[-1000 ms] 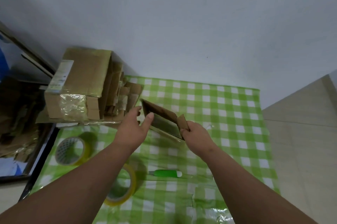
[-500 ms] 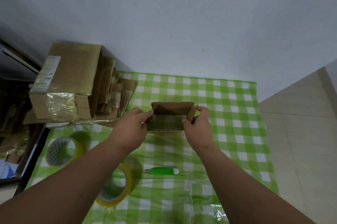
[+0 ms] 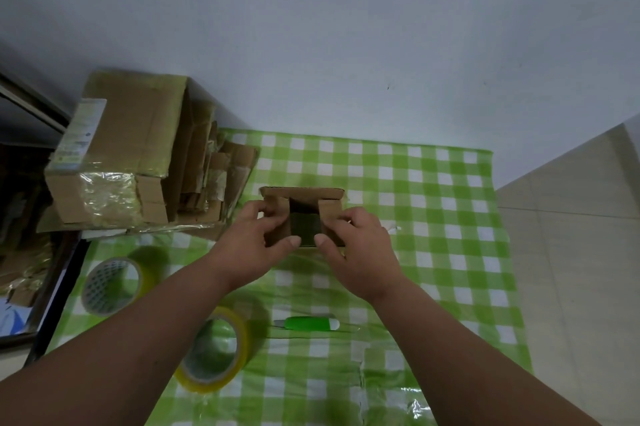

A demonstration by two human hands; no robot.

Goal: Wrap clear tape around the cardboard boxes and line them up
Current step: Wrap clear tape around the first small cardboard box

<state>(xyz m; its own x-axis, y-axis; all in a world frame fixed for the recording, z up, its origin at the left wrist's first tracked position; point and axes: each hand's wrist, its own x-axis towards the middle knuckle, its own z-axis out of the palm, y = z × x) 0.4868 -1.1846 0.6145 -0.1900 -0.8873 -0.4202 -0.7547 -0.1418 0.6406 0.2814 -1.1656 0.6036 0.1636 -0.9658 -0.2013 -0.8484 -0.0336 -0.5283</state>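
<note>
A small open cardboard box (image 3: pixel 303 196) stands on the green checked cloth (image 3: pixel 433 217) in the middle. My left hand (image 3: pixel 254 245) holds its left flap, thumb near the gap, and my right hand (image 3: pixel 356 250) holds its right flap, both flaps folded inward. The box's dark inside shows between the flaps. Two rolls of clear yellowish tape lie near me: one roll (image 3: pixel 112 283) at the left, the other roll (image 3: pixel 213 353) partly under my left forearm.
A big taped cardboard box (image 3: pixel 117 148) and several flattened cartons (image 3: pixel 207 176) stand at the back left against the wall. A green utility knife (image 3: pixel 308 323) lies between my forearms. A dark tray edge (image 3: pixel 52 290) borders the cloth's left; tiled floor lies right.
The box went from tilted in the air to standing on the cloth. Both hands shifted from its sides to the two side flaps and folded them inward.
</note>
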